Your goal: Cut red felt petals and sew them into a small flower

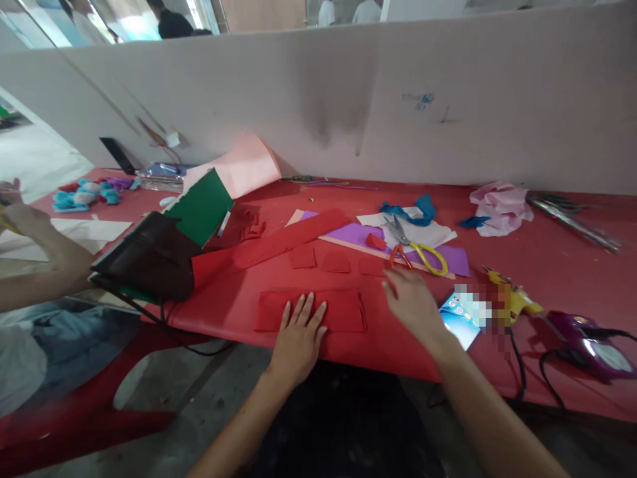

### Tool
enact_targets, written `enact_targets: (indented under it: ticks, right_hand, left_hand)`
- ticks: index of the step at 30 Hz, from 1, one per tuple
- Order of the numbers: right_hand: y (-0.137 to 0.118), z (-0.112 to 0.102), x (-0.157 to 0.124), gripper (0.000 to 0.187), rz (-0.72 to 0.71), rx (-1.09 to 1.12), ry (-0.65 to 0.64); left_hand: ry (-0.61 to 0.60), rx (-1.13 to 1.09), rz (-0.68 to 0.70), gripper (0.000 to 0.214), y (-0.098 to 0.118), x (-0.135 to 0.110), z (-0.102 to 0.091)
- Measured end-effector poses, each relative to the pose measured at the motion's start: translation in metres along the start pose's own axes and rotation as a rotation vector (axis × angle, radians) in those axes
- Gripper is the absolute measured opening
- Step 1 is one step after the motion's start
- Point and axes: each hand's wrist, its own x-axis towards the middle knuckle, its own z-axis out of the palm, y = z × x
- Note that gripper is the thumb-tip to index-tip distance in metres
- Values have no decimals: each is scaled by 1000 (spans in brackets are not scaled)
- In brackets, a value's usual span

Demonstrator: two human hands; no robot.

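Note:
My left hand [301, 335] lies flat with fingers spread on a folded red cloth [343, 312] near the table's front edge. Beyond it is a row of small cut red pieces: a square piece [302, 256], a round-topped piece [337, 261] and another piece [371, 267]. My right hand [412, 302] hovers at the right end of this row, fingers apart and nothing visible in them. Just past its fingertips is a small red-handled tool [401, 257], partly hidden. Scissors with yellow handles [428, 257] lie behind it on white and purple sheets.
To the right are a lit phone [462, 322], a yellow glue gun [515, 295] and a purple iron-like device [590, 345] with cords. A brown bag [164, 255] and green board [202, 209] stand left. Another person's arm [44, 259] is at far left. A white partition [223, 99] runs behind.

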Motion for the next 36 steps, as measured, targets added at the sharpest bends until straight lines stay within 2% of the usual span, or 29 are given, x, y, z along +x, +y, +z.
enact_targets:
  ticks: [4,7,10,12,15,16,17,19,22,24,27,31,34,36]
  right_hand:
    - [41,-9,48,35,134,-84,-55]
    - [52,-10,63,28,143,-97,-82]
    - [42,-10,56,29,127,-102,-53]
    - [29,-8,41,30,53,-34,-3]
    - [21,-6,23,27,-140,147,22]
    - [25,-5,21,26,-141,159,11]
    - [32,-5,23,26,-84,132,11]
    - [52,-4,35,28,122,45,-31]
    - [80,1,58,28,154,39,-94]
    - [90,4,69,24,122,43,-133]
    - [94,9,77,21,87,24,-175]
    - [95,10,81,32,113,-12,-194]
    - [97,11,83,47,164,-43,-200]
    - [98,12,84,47,167,-63,-211]
  left_hand:
    - [18,3,10,47,1,0,4]
    - [54,-60,26,49,0,0,5]
    - [152,-205,-13,48,-8,-5,-2]
    - [291,-278,-132,43,-21,-12,-12]
    - [495,-226,-370,31,-45,-27,-28]
    - [527,-187,-412,28,-52,-33,-32]
    - [540,-156,-423,26,-57,-38,-35]
    - [514,-127,-373,23,-63,-47,-38]
    - [448,-122,-311,24,-64,-55,-37]
    - [445,-104,-385,24,-66,-54,-34]
    - [424,-36,-568,32,-73,-49,-32]
    - [349,50,-738,46,-73,-38,-30]
    - [280,47,-829,39,-66,-31,-31]
    - [241,-19,-856,27,-66,-27,-33]
